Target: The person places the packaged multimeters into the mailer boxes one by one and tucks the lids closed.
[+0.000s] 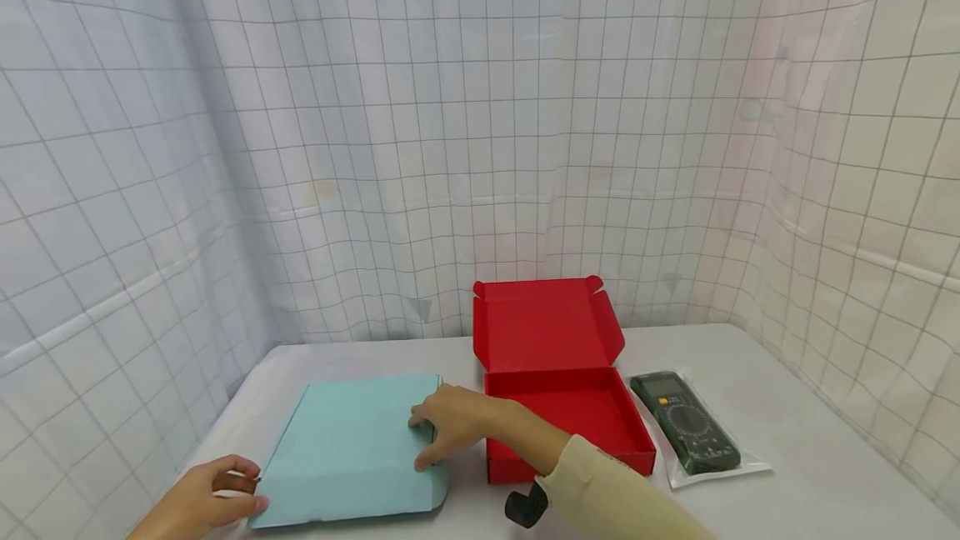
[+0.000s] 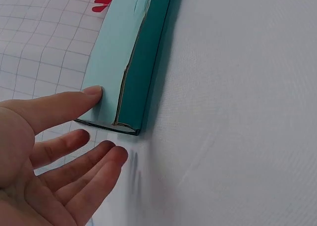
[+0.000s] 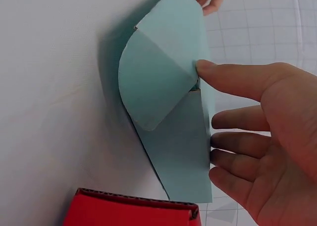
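L hand (image 1: pixel 204 500), fingers spread, thumb on top, is at the bottom L corner of a flat pale-blue cardboard box (image 1: pixel 352 432), lower left of the head frame, prob. to keep it steady. R hand (image 1: pixel 453 422), thumb spread from fingers, touches the box's R edge by a round pale-blue card flap (image 3: pixel 153 77), maybe b/c that flap sits loose. Right of center: open bright-red cardboard box (image 1: pixel 577 402), lid up, likely for easy reach. Lower right: dark-green multimeter w/ clear plastic bag (image 1: pixel 686 423), on white surface (image 1: pixel 795 494), out of the way.
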Demonstrator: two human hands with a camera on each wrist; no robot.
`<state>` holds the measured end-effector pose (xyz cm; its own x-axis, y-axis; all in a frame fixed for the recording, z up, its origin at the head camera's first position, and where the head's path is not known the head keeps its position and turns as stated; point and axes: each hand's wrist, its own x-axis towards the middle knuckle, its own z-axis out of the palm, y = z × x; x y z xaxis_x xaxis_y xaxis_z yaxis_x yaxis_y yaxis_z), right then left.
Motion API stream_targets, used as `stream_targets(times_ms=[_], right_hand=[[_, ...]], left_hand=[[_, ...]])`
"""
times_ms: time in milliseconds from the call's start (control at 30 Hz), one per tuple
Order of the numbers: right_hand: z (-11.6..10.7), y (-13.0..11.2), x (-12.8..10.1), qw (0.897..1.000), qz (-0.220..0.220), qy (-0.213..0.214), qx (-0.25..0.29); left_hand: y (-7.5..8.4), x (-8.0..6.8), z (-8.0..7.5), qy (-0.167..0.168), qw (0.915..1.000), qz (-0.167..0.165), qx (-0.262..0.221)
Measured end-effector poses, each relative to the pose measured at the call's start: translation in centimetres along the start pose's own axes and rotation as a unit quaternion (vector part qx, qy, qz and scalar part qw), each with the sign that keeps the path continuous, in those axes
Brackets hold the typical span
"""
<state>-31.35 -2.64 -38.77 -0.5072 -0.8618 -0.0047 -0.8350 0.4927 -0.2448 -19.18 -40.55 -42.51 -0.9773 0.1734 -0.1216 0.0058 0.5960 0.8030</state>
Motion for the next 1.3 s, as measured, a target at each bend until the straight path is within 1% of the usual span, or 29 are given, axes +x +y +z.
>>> stream_targets(times_ms=[67, 167, 233, 300, 367, 433, 533, 600, 667, 767, 800, 867, 967, 1100, 1200, 1267, 1300], right_hand=[[0.0, 0.1, -0.2, 1.000, -0.003, 0.005, 0.008], [-0.2, 0.2, -0.5, 1.000, -0.007, 0.014, 0.019], [-0.4, 0.2, -0.8, 1.000, -0.009, 0.018, 0.022], [-0.5, 0.2, -1.2, 0.999, -0.011, 0.017, 0.026], [-0.7, 0.3, -1.7, 0.999, -0.015, 0.019, 0.028], [-0.8, 0.4, -2.1, 0.999, -0.024, 0.020, 0.031], [-0.9, 0.6, -2.8, 0.999, -0.038, 0.020, 0.034], [-1.0, 0.6, -3.4, 0.998, -0.038, 0.019, 0.039], [-0.9, 0.6, -4.0, 0.998, -0.034, 0.018, 0.043], [-0.7, 0.7, -4.8, 0.998, -0.034, 0.019, 0.048], [-0.6, 0.7, -5.0, 0.998, -0.036, 0.019, 0.051], [-0.5, 0.8, -5.5, 0.997, -0.043, 0.019, 0.055], [-0.3, 0.8, -6.1, 0.996, -0.048, 0.020, 0.066], [-0.3, 0.3, -6.7, 0.994, -0.052, 0.032, 0.088], [-0.2, -0.3, -7.2, 0.989, -0.038, 0.041, 0.139], [0.0, -0.6, -7.6, 0.980, -0.019, 0.045, 0.193], [0.1, -0.8, -7.7, 0.974, -0.007, 0.047, 0.223]], left_hand=[[0.1, 0.1, 0.0, 0.014, 0.9993, 0.021, 0.030], [0.7, 0.2, 0.3, 0.047, 0.9956, 0.032, 0.075], [1.2, 0.1, 0.6, 0.074, 0.9908, 0.031, 0.109], [1.7, 0.0, 1.0, 0.107, 0.9850, 0.039, 0.130], [2.3, -0.1, 1.5, 0.143, 0.9766, 0.065, 0.146], [2.7, -0.2, 1.9, 0.178, 0.9656, 0.102, 0.160], [3.0, 0.2, 2.5, 0.211, 0.9473, 0.168, 0.172], [2.9, 0.6, 2.8, 0.211, 0.9367, 0.208, 0.186], [2.7, 0.9, 3.0, 0.200, 0.9272, 0.242, 0.205], [2.2, 1.3, 3.2, 0.184, 0.9156, 0.269, 0.236], [2.0, 1.3, 3.3, 0.180, 0.9136, 0.272, 0.242], [1.9, 1.4, 3.3, 0.179, 0.9116, 0.275, 0.248], [1.8, 1.4, 3.3, 0.170, 0.9174, 0.267, 0.240], [1.9, 1.3, 3.2, 0.161, 0.9252, 0.251, 0.235], [1.9, 1.2, 3.2, 0.160, 0.9288, 0.242, 0.230], [1.8, 1.2, 3.2, 0.162, 0.9297, 0.241, 0.227], [1.8, 1.1, 3.3, 0.163, 0.9304, 0.240, 0.224]])
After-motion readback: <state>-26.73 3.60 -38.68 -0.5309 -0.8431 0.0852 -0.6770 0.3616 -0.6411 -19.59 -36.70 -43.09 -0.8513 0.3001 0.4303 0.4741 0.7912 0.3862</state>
